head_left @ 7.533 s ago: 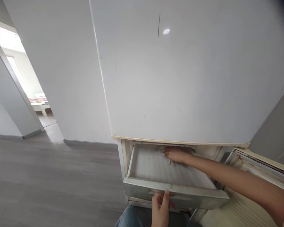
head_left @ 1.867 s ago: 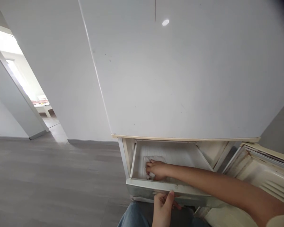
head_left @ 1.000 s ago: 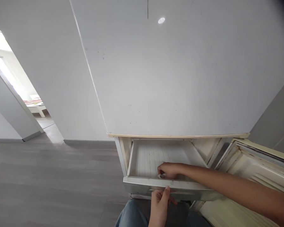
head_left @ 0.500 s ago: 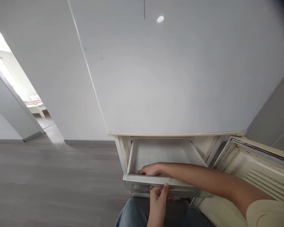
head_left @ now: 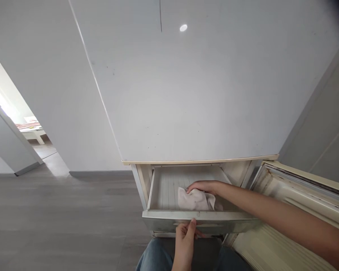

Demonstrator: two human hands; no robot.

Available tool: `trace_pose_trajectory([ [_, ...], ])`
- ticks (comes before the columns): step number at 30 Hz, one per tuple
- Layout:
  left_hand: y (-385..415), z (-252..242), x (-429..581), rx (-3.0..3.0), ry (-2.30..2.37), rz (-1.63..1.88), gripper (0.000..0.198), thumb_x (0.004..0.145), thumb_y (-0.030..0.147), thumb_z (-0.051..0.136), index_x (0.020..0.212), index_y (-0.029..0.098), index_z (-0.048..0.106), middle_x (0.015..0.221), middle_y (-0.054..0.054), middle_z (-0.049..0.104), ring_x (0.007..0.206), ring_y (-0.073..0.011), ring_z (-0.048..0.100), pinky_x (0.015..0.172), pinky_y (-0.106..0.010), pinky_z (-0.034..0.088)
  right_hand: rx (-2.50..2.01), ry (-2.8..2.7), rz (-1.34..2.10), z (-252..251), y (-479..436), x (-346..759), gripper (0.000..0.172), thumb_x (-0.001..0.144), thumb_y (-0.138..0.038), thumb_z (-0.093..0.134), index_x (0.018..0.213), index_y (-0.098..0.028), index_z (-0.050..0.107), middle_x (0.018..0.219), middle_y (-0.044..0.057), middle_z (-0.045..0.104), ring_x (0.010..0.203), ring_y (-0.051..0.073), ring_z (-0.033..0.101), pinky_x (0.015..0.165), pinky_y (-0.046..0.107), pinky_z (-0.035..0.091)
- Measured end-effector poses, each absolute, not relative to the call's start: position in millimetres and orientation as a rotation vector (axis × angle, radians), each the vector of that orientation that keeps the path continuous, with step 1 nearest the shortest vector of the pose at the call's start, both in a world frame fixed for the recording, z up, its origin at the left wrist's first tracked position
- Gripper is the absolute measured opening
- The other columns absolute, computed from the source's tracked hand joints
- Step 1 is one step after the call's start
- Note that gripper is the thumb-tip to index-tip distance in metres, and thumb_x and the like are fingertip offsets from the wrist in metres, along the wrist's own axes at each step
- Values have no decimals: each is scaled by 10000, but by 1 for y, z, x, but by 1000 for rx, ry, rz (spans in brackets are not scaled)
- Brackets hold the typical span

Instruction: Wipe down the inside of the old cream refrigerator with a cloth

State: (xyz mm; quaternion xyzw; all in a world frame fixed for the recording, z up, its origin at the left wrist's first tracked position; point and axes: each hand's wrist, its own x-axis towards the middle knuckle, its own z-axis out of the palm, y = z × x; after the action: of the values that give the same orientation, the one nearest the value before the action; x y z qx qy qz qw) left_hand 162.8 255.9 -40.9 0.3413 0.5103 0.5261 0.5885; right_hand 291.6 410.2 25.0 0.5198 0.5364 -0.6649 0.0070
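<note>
A white fridge [head_left: 203, 94] stands in front of me with its bottom drawer [head_left: 164, 188] pulled out. Inside the ribbed drawer lies a crumpled white cloth [head_left: 194, 201]. My right hand [head_left: 203, 187] rests on the cloth's upper edge, fingers curled over it. My left hand [head_left: 185, 235] grips the drawer's front panel from below, thumb on the front lip.
The fridge's lower door [head_left: 293, 203] hangs open at the right, its yellowed inner shelves showing. Grey wood floor [head_left: 59, 218] spreads to the left. A doorway [head_left: 14, 124] at far left opens onto a bright room. My knees in jeans [head_left: 155, 259] are below the drawer.
My right hand moved from the drawer's front left corner back toward the middle, and the white cloth now shows spread under it. The left hand stays on the drawer front.
</note>
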Motion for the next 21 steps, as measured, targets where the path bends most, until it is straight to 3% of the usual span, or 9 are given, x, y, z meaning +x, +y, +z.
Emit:
trace_pose_trajectory([
  [2, 256, -41, 164, 786, 1195, 1246, 472, 635, 618, 609, 643, 148, 652, 462, -11, 649, 577, -155, 518, 685, -327, 379, 1508, 1717, -2203, 29, 398, 268, 196, 753, -370, 572, 764, -178, 609, 651, 6, 586, 653, 150, 587, 556, 216, 445],
  [5, 257, -40, 163, 802, 1206, 1241, 489, 645, 627, 591, 635, 143, 655, 463, -20, 647, 579, -160, 518, 689, -334, 384, 1378, 1898, -2119, 36, 376, 225, 202, 708, -368, 656, 766, -176, 631, 734, 12, 615, 773, 168, 613, 607, 215, 448],
  [8, 258, -42, 162, 822, 1211, 1238, 512, 635, 644, 586, 617, 138, 658, 471, -26, 638, 567, -156, 502, 691, -344, 384, 1312, 1975, -1901, 47, 363, 193, 334, 645, -423, 735, 885, -198, 676, 1089, 47, 638, 1132, 235, 544, 850, 266, 455],
  [11, 257, -44, 162, 813, 1229, 1256, 504, 621, 646, 598, 604, 144, 641, 474, -11, 613, 583, -157, 512, 709, -346, 386, 1242, 1952, -1765, 54, 362, 186, 606, 622, -561, 741, 1128, -243, 642, 1391, 58, 480, 1357, 278, 333, 1060, 382, 341],
  [16, 257, -43, 164, 780, 1210, 1258, 425, 629, 584, 640, 615, 160, 616, 478, 3, 623, 597, -149, 519, 707, -329, 383, 1311, 1857, -1738, 43, 371, 210, 885, 672, -806, 517, 1324, -208, 516, 1462, 134, 390, 1387, 304, 280, 1088, 478, 302],
  [21, 256, -39, 164, 765, 1224, 1272, 416, 621, 581, 648, 560, 178, 569, 492, -11, 655, 591, -150, 516, 694, -329, 387, 1417, 1946, -1609, 28, 379, 250, 900, 633, -820, 539, 1288, -202, 560, 1432, 159, 427, 1354, 314, 345, 1067, 493, 320],
])
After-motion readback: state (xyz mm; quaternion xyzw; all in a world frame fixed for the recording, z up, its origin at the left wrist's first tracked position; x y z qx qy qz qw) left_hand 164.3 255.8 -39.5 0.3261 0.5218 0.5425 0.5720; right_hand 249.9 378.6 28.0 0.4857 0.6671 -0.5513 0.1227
